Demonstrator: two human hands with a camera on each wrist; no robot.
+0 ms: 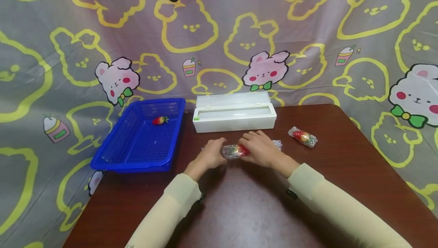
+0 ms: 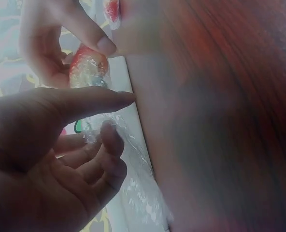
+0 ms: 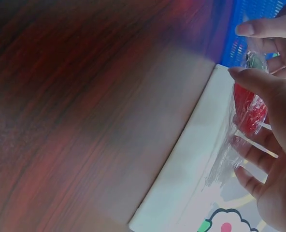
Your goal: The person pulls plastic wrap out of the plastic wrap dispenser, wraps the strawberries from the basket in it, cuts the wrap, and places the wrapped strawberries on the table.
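Observation:
A red strawberry wrapped in clear plastic film (image 1: pixel 236 150) is up between both hands, in front of the white box. My right hand (image 1: pixel 258 147) grips its red end, thumb on the near side and fingers behind, as the right wrist view of the wrapped strawberry (image 3: pixel 249 106) shows. My left hand (image 1: pixel 210 153) is at the green-leaved end. In the left wrist view, the thumb and bent fingers of the left hand (image 2: pixel 61 140) stand apart, with loose film by the fingertips. A second wrapped strawberry (image 1: pixel 303 137) lies on the table to the right.
A blue plastic basket (image 1: pixel 137 168) stands at the left with one bare strawberry (image 1: pixel 160 120) in it. Behind the hands is a long white box (image 1: pixel 236 124) with its lid raised. The brown table (image 1: pixel 232 210) meets a patterned curtain (image 1: pixel 219 46) at the back.

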